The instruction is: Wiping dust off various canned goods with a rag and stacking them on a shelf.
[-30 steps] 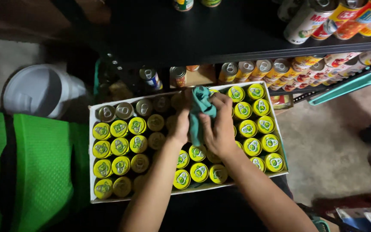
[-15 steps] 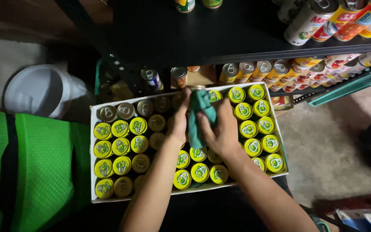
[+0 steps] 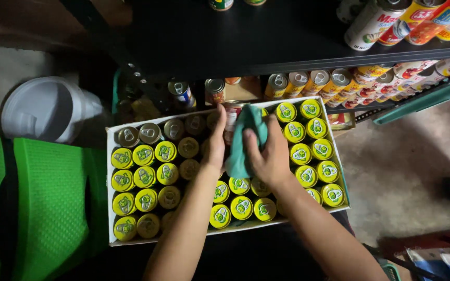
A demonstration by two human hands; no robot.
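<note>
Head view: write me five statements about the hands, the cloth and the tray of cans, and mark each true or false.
1. The right hand presses a teal cloth against a can. True.
2. The left hand holds the can that is being wiped. True.
3. The white cardboard tray holds glass bottles. False: it holds cans, most with yellow-green lids.
4. The cloth is red. False: it is teal.
5. A white plastic container sits to the left of the tray. True.
</note>
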